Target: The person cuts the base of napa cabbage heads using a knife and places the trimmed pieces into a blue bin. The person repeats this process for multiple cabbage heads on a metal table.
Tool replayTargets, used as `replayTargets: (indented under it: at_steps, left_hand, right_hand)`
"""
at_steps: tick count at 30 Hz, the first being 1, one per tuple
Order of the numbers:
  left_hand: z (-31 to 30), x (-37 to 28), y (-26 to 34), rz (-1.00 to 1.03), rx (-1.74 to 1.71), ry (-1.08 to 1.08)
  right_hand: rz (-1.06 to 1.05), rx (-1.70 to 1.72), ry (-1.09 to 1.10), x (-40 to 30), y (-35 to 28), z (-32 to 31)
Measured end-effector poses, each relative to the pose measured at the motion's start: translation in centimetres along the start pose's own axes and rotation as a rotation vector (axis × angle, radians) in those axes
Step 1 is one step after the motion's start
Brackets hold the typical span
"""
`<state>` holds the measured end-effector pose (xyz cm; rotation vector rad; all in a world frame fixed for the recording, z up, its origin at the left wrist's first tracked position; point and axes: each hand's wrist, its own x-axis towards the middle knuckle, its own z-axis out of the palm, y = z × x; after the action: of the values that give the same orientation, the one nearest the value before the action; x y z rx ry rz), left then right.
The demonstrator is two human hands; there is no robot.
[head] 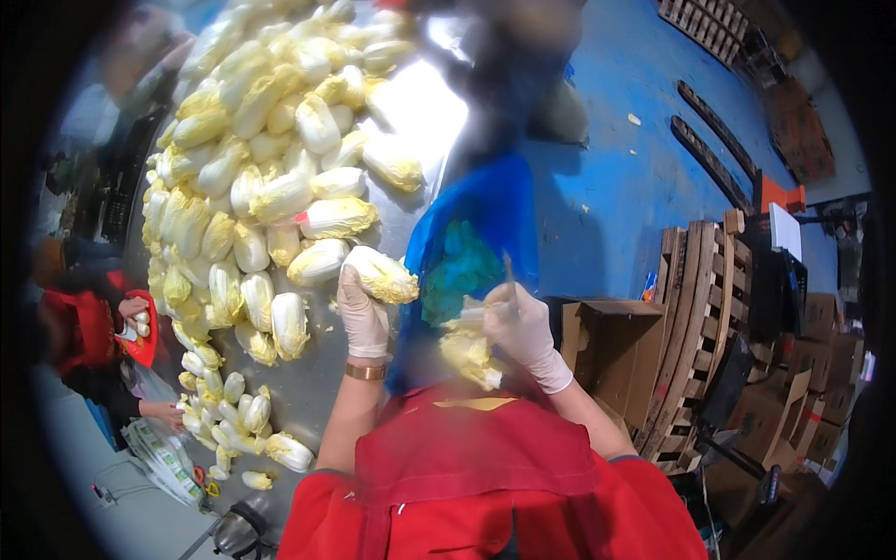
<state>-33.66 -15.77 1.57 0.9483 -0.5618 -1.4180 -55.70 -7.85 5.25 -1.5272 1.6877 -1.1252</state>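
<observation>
My left hand [364, 318], in a pale glove, grips a napa cabbage [383, 274] by its white base end at the table's edge. In my gloved right hand [519, 329] is a knife [512, 280], its narrow blade blurred and pointing away from me. Loose cabbage leaves [470, 350] hang at that hand's fingers; whether they are held or falling I cannot tell. Below and between my hands gapes a blue plastic bag [521, 203] with leaf trimmings [458, 262] inside. Many napa cabbages [280, 196] are heaped on the metal table [308, 392] to my left.
Across the table, another person's hand [168, 414] touches small cabbages [234, 416] near orange-handled scissors [206, 481]. A blurred person stands beyond the bag. At right are an open cardboard box [612, 350], wooden pallets [689, 322] and a pallet jack [717, 154] on the blue floor [616, 189].
</observation>
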Motion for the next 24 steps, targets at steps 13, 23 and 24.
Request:
replayTargets:
  at_steps: [13, 23, 24]
  left_hand:
    - [-2.0, -4.3, 1.0, -0.537, -0.054, -0.409]
    - [-0.4, -5.1, 0.6, -0.314, 0.353, -0.423]
    - [-0.2, -5.0, 0.8, -0.285, 0.377, -0.427]
  right_hand:
    - [0.586, 0.289, -0.429, 2.4, -4.0, -0.6]
    - [0.488, 0.295, -0.484, 1.5, -4.4, 1.6]
    - [0.479, 0.292, -0.479, 1.5, -4.4, 1.6]
